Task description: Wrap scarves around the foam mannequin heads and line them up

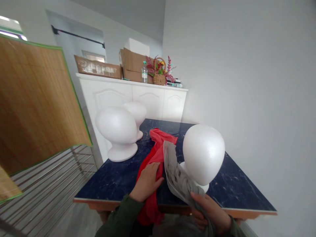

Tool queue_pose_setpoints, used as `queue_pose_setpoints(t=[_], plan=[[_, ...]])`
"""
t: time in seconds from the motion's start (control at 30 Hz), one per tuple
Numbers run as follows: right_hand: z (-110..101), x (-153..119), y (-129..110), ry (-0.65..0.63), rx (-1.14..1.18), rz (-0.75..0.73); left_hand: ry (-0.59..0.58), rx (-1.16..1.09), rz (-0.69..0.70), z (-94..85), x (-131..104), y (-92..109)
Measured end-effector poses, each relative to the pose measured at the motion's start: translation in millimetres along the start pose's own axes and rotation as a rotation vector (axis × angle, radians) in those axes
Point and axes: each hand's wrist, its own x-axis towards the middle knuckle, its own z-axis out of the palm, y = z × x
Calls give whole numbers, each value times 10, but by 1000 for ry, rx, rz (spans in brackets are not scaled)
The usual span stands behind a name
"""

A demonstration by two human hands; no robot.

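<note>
On table (118, 184): two foam heads (118, 131) at left rear, one behind the other; third foam head (203, 153) near right front. Between them, cloth (158, 148) draped over front edge, left hand (146, 181) atop. Scarf (176, 176) just right, gripped by right hand (212, 210). Cabinet (133, 95) behind table.

Glossy dark blue marble-look tabletop (118, 179) with a wood edge. Three matt white foam heads (203, 153), finely grained. Soft red cloth (158, 154) and thin crumpled grey cloth (176, 176). Woven bamboo mat (37, 105), green-edged.

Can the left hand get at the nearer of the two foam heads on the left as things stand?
Probably yes: the left hand rests on the red cloth, and only bare tabletop lies between it and that foam head.
</note>
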Motion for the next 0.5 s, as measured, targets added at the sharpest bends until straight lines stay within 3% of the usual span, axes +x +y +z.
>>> queue_pose_setpoints(t=[0.07,0.17,0.27,0.33,0.43,0.5], plan=[[-43,-176,41,-30,11,8,-16,17,138,34,92,96],[-58,-399,52,-78,-76,-22,-129,13,325,99,289,218],[-140,-585,54,-86,-232,-69,-173,-95,438,53,450,241],[-250,-704,55,-84,-278,-104,-116,-240,403,-91,486,225],[-423,-880,31,-38,-171,-118,8,-489,173,-419,435,254],[-506,-991,-18,0,-59,-112,31,-640,21,-646,362,346]])
